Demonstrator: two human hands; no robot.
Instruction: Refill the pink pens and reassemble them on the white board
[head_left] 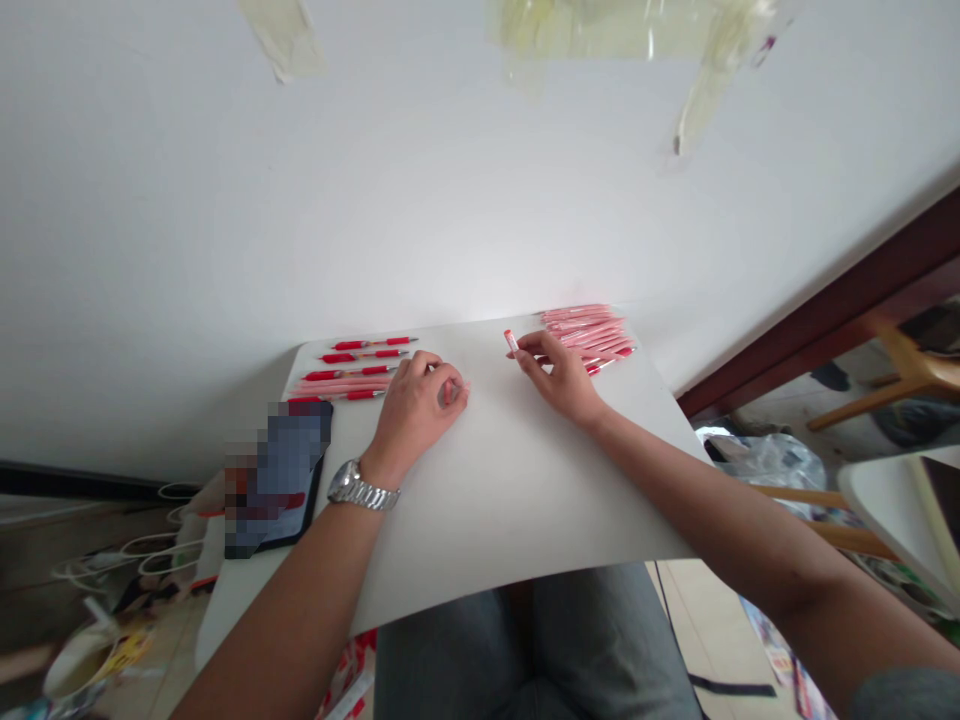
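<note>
Above the left part of the table, my left hand (424, 405) is closed, with thumb and fingers curled together. A small clear and pinkish piece (452, 390) shows between them; its kind is too blurred to tell. My right hand (556, 375) pinches a slim pen-like piece (511, 343) with a red end, tilted and pointing up to the left; the hand hides its lower part. Beside my left hand lie several red pens (367, 356) in rows and some pink sticks (341, 385). Behind my right hand is a pile of thin pink sticks (589, 325).
The white table (480, 520) stands against a wall with tape remnants. On its left edge lies a dark phone (281, 480), partly pixelated. Cables and a bucket (79, 665) are on the floor at left. A clear plastic bag (784, 462) and wooden furniture stand at right.
</note>
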